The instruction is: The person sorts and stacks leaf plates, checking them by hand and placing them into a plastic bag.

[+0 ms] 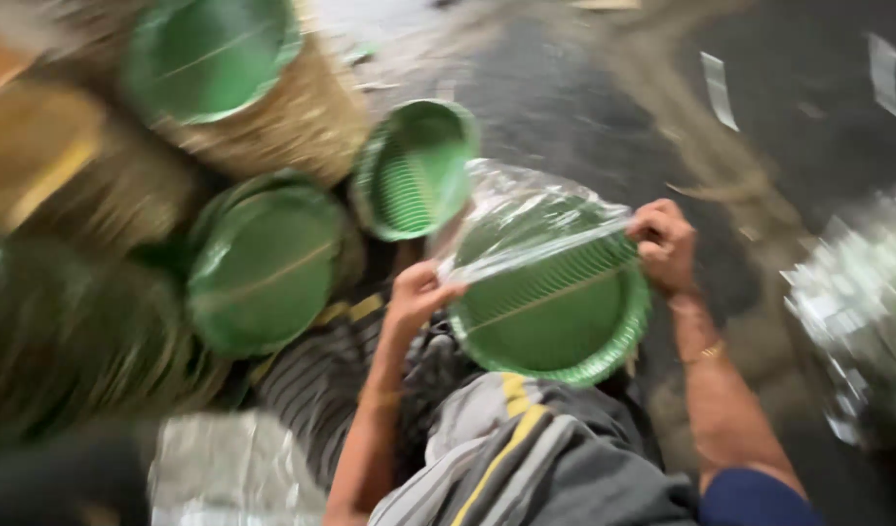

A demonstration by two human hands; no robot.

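Motion blurs everything, so my fingers are hard to make out. My left hand (419,292) and right hand (665,245) are raised over my lap, each pinched closed on an edge of the clear plastic bag (526,219), stretched between them around a green plate (550,307). More green plates (263,268) lie to the left.

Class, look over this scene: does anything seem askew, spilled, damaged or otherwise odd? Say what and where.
One small green plate stands tipped on its edge between the stacks, while the other green plates lie flat. Pale scraps lie scattered on the dark floor. The picture is blurred, so finer damage cannot be judged.
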